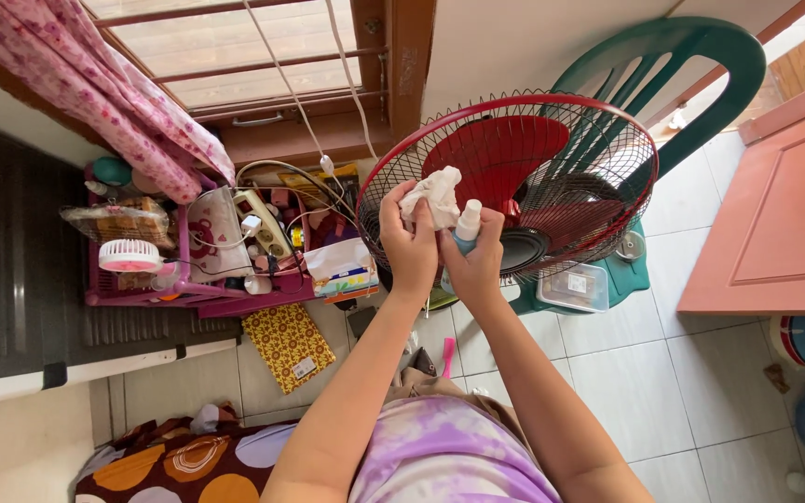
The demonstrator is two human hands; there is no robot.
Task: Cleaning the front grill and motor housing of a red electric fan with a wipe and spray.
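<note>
White floor tiles point(645, 391) run across most of the room, with a window point(235, 47) up top and a pink flowered curtain point(114, 93) hanging down its left side. Pretty cluttered corner, honestly.

Front and centre is a red fan point(514, 177) with a wire grille, standing in front of a green plastic chair point(682, 65). The person is right in front of it, both arms stretched up toward the grille.

Left hand point(410, 244) is curled shut around a crumpled white cloth point(432, 194), with the rag bunched up and sticking out above the fingers. Right hand point(473, 265) is wrapped around a small spray bottle point(467, 225) with a white top and a bluish body, which stands upright, just beside the cloth. The two hands are touching each other, held close against the lower left part of the fan's grille. Whether the cloth actually touches the wire is hard to call from this angle.

Off to the left sits a pink plastic rack point(188, 293) stuffed with odds and ends, including a power strip point(267, 228) with cables, a small pink and white handheld fan point(129, 255) and a tissue box point(342, 270). A yellow patterned pouch point(289, 345) lies on the floor below it. A clear plastic container point(574, 287) sits by the fan's base, and a salmon pink door point(784, 205) is at the right.
</note>
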